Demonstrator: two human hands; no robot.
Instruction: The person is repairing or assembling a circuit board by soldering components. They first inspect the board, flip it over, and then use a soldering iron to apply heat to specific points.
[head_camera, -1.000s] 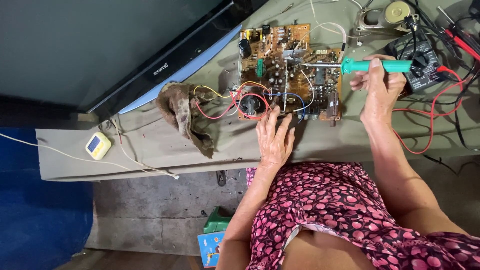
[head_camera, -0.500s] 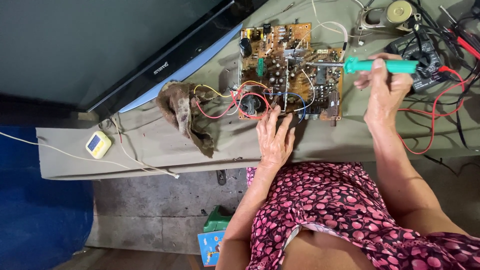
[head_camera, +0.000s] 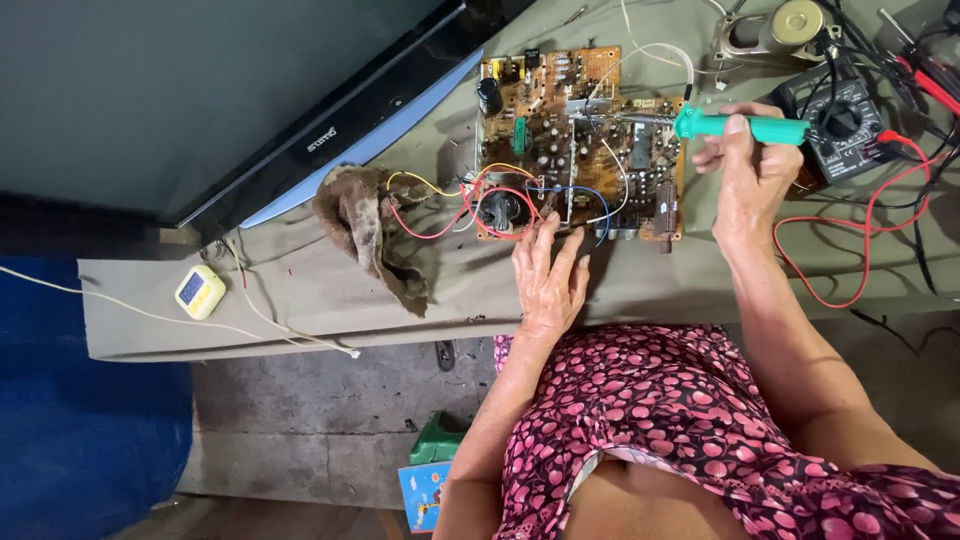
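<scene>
The circuit board (head_camera: 580, 140) lies flat on the grey-green table (head_camera: 300, 290), its near edge set back from the table's front edge, leaving a bare strip of cloth there. To the board's left a brown rag (head_camera: 372, 235) sits just beside it, joined by looping red and yellow wires (head_camera: 440, 205); to its right a black meter (head_camera: 840, 125) with red leads crowds the space. The left hand (head_camera: 548, 275) rests at the board's near edge, fingers slightly spread, tips touching the edge by the round black part. The right hand (head_camera: 745, 170) is closed around a green soldering iron (head_camera: 740, 127) at the board's right edge, its metal tip reaching over the middle of the board. The board is brown-orange, packed with small parts.
</scene>
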